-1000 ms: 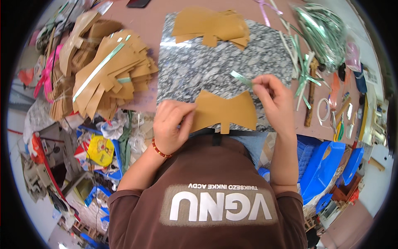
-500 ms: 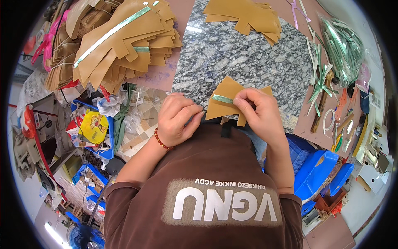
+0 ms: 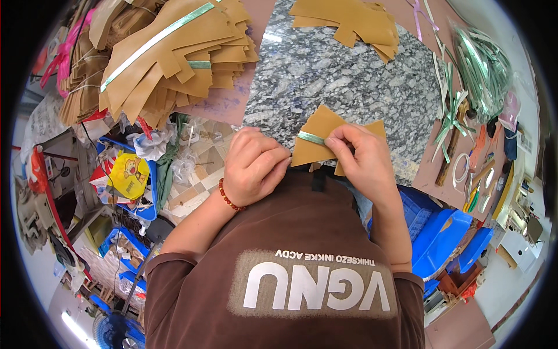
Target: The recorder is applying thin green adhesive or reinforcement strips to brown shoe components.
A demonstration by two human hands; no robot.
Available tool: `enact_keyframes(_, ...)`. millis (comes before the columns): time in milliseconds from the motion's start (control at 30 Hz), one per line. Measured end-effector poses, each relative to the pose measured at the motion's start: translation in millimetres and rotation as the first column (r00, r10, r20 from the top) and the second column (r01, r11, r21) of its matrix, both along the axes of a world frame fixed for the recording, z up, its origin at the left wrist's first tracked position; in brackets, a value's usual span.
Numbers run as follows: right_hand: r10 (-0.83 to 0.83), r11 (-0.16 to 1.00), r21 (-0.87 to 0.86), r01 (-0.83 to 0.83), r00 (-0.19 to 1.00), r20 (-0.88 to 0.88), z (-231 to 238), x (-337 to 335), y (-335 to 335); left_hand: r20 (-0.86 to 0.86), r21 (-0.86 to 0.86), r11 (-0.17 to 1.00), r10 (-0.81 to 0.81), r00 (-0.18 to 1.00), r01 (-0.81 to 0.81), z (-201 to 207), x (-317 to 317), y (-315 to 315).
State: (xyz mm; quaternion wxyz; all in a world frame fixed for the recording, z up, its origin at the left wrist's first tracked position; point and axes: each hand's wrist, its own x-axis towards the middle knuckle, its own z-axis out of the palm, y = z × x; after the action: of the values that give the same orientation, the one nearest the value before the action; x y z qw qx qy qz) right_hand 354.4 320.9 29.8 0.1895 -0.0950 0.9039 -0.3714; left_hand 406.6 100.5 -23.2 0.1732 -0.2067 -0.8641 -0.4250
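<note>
One tan piece (image 3: 318,123), right fingers (image 3: 343,155) pinching green strip (image 3: 311,138), left fingers (image 3: 269,159) curled by its edge, wide slab (image 3: 343,81) beyond

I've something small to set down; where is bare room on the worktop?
The grey speckled stone slab is bare across its middle, between the flat tan pieces at its far end and the right hand. Crowded: left, a fanned pile of tan pieces; right, shiny green strips.

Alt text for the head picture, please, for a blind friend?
A person's right hand holds a green strip across a tan piece at the near edge of a speckled slab; the left hand curls nearby, with stacked tan pieces farther left.
</note>
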Motion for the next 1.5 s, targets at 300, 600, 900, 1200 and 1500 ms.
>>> enact_keyframes(300,-0.022,0.994,-0.102,0.027,0.999,0.050,3,-2,17,0.094,-0.191,0.972,-0.121,0.988,0.137,5,-8,15)
enact_keyframes(600,-0.124,0.977,-0.150,0.150,0.977,0.171,30,-17,79,0.082,-0.273,0.950,-0.137,0.987,0.154,11,-16,13)
enact_keyframes(900,-0.113,0.972,-0.180,0.151,0.973,0.203,8,-13,94,0.067,-0.287,0.946,-0.138,0.988,0.151,9,-15,17)
enact_keyframes(1200,-0.195,0.975,-0.070,0.210,0.963,0.184,-1,-5,90,0.089,-0.293,0.943,-0.135,0.987,0.156,11,-14,17)
enact_keyframes(1500,-0.347,0.906,0.212,0.366,0.930,-0.121,-4,7,115,0.092,-0.296,0.945,-0.116,0.989,0.139,22,-27,33)
